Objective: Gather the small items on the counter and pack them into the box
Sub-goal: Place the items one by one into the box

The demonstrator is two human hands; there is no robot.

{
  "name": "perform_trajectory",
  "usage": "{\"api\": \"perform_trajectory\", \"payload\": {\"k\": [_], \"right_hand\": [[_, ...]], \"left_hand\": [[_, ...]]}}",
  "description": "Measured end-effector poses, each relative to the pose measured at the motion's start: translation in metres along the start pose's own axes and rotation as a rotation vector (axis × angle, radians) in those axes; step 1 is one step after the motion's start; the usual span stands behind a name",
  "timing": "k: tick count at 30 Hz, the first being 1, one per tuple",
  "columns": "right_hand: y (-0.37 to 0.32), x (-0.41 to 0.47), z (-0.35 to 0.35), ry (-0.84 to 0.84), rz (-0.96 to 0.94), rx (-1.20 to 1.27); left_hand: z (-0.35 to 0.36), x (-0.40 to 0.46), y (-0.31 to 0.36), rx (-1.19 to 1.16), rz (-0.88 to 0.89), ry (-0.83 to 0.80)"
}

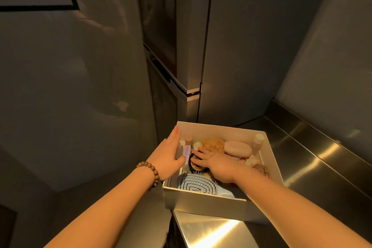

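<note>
A white open box (203,201) sits at the left end of a steel counter (211,231). Inside lie a pale blue hairbrush (196,184), a lilac tube with a pink cap (187,150), a yellow sponge (213,144), a pink oval case (237,148), a pale bottle (258,142) and a small round dark jar (196,164). My left hand (168,157) lies flat against the box's left wall, thumb over the rim. My right hand (216,164) is inside the box, fingers curled on the round jar.
A tall steel fridge (191,46) stands right behind the box. Grey wall panels rise on the left and right. The counter runs off to the right along a steel backsplash ledge (314,133). The box's left side overhangs the counter's end.
</note>
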State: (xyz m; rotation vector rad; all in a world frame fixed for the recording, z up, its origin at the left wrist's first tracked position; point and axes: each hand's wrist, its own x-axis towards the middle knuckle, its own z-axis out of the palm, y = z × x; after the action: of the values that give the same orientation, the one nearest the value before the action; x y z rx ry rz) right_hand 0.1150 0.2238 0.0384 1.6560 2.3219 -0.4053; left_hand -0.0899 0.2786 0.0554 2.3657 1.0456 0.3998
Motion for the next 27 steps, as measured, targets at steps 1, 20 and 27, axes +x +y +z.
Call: {"api": "perform_trajectory", "payload": {"k": [1,20,27], "right_hand": [[-0.001,0.001,0.0,-0.006,0.003,-0.01],[0.016,-0.185,0.022,0.798,0.592,0.619],[0.05,-0.326,0.092,0.836,0.992,0.691]], "left_hand": [[0.0,0.0,0.0,0.005,-0.005,0.002],[0.068,0.029,0.179,-0.057,0.289,0.137],[0.166,0.032,0.296,-0.144,0.476,-0.077]]}}
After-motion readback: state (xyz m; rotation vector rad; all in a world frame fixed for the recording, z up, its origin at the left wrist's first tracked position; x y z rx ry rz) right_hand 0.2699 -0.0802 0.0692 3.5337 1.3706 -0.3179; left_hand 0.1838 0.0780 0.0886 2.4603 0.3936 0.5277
